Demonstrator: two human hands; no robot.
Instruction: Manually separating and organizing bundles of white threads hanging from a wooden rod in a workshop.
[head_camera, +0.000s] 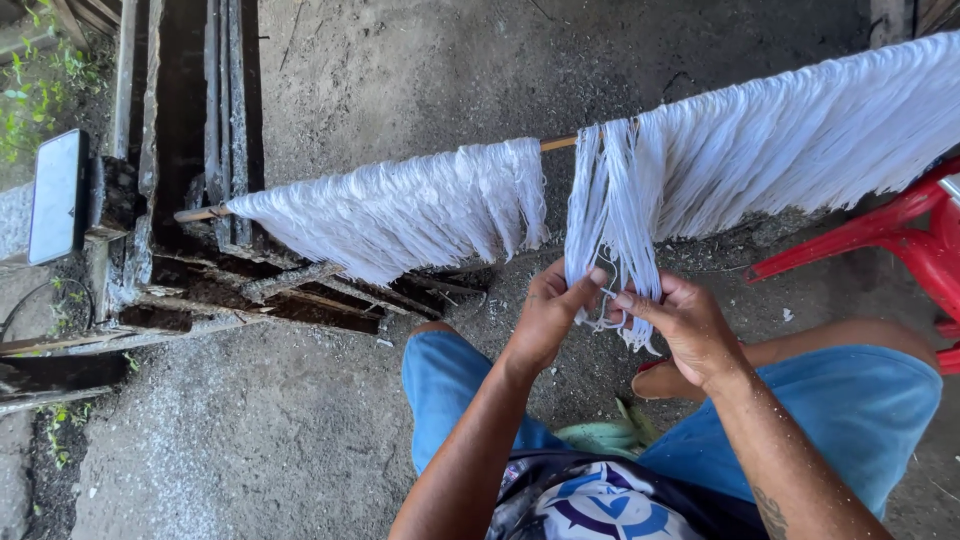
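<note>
While white threads (610, 215) are hanging from a wooden pole (558, 143), the left hand (548, 318) and right hand (688, 325) are each pinching strands near the bundle's lower end. They look light, limp, and tangle-prone, best gripped in small bunches.

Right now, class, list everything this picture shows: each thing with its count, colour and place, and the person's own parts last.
White strands: many, white, draped over the pole in bunches, left, middle and right.
Pole: one, light brown, slanting across the middle.
Wooden planks: several, dark and weathered, upper left.
Flat panel: one, pale grey, far left.
Red plastic chair: one, red, right edge.
Green plants: a few, green, top left corner.
Concrete floor: grey, underneath.
Blue shorts: one pair, on the person's legs.
Left hand: pinching the middle bunch.
Right hand: pinching the same bunch.
</note>
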